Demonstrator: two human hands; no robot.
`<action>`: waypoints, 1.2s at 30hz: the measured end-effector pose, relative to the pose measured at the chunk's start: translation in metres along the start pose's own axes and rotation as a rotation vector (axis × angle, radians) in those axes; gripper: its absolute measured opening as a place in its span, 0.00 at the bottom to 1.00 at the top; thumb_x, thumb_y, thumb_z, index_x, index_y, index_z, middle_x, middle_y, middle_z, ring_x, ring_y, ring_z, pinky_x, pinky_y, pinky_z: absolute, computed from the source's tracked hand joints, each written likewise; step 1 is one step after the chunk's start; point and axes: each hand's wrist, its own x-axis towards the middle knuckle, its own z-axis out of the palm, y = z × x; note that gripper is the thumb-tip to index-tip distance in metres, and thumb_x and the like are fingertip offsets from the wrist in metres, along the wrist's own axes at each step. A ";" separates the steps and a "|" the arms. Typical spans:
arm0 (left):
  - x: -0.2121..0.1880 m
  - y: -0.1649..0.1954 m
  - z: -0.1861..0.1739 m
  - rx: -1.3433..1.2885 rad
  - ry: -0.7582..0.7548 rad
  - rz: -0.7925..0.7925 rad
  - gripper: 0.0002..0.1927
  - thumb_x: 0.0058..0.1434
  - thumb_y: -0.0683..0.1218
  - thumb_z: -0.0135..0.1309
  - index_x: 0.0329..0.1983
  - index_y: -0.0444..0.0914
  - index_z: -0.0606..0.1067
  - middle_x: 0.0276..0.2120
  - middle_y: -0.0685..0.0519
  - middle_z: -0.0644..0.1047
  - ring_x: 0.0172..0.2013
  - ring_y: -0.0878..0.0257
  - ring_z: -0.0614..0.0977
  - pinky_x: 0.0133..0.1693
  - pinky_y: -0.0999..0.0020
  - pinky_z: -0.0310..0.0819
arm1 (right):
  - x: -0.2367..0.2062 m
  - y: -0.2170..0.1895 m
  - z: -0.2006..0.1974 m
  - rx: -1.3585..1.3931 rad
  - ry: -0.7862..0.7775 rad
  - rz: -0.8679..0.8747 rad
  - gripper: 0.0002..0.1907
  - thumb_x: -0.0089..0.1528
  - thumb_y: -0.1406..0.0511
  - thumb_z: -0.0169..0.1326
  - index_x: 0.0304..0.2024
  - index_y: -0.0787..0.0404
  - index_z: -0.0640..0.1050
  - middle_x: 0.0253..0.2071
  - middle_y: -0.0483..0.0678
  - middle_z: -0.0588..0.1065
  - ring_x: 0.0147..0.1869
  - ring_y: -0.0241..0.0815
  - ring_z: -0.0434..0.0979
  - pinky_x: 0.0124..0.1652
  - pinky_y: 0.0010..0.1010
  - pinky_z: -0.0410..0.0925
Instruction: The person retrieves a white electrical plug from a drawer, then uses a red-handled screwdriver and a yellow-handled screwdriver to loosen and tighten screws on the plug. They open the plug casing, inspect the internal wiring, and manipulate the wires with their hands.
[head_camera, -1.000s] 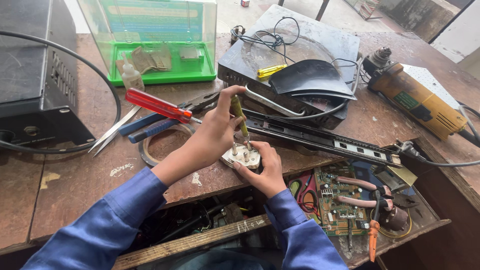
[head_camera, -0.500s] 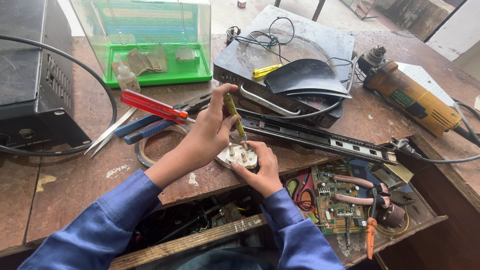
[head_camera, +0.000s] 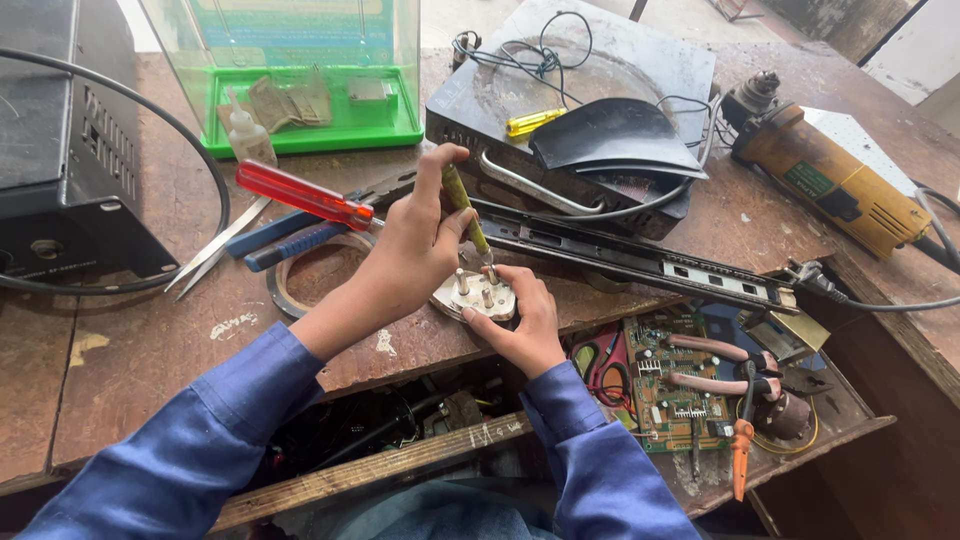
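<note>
At the front edge of the bench, the left hand has its fingers curled and pinching one yellow-green screwdriver, whose long axis slants down and rightward to a tip resting on the white plug. That plug lies directly below these fingers, pins upward (three pins, as far as can be counted). The right hand cups the plug from the near side, its fingers pressed against the rim, so both hands touch it; the right is the closer. Beyond the left fingers lie one red-handled screwdriver, one pair of scissors and a ring of tape. Right of the right fingers, one green circuit board sits in an open drawer, and farther off one yellow angle grinder.
</note>
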 end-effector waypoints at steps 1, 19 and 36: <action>0.000 0.000 0.000 0.001 -0.010 -0.009 0.28 0.67 0.36 0.51 0.68 0.40 0.56 0.33 0.44 0.77 0.34 0.54 0.83 0.39 0.58 0.76 | 0.000 0.000 0.000 0.001 0.003 0.002 0.32 0.52 0.54 0.68 0.55 0.57 0.76 0.50 0.47 0.77 0.55 0.47 0.77 0.55 0.40 0.66; 0.033 0.002 -0.024 -0.015 -0.343 0.198 0.16 0.68 0.40 0.56 0.49 0.35 0.61 0.34 0.45 0.78 0.35 0.58 0.84 0.37 0.63 0.76 | 0.007 -0.010 -0.004 0.052 0.001 -0.049 0.27 0.51 0.58 0.68 0.51 0.59 0.79 0.50 0.46 0.78 0.57 0.46 0.77 0.58 0.38 0.67; 0.031 -0.006 -0.014 0.108 -0.279 0.195 0.16 0.68 0.38 0.53 0.47 0.33 0.57 0.26 0.43 0.71 0.23 0.57 0.74 0.28 0.56 0.66 | 0.006 -0.018 -0.004 0.058 0.037 -0.002 0.27 0.49 0.59 0.69 0.50 0.59 0.81 0.49 0.46 0.79 0.56 0.45 0.78 0.57 0.36 0.69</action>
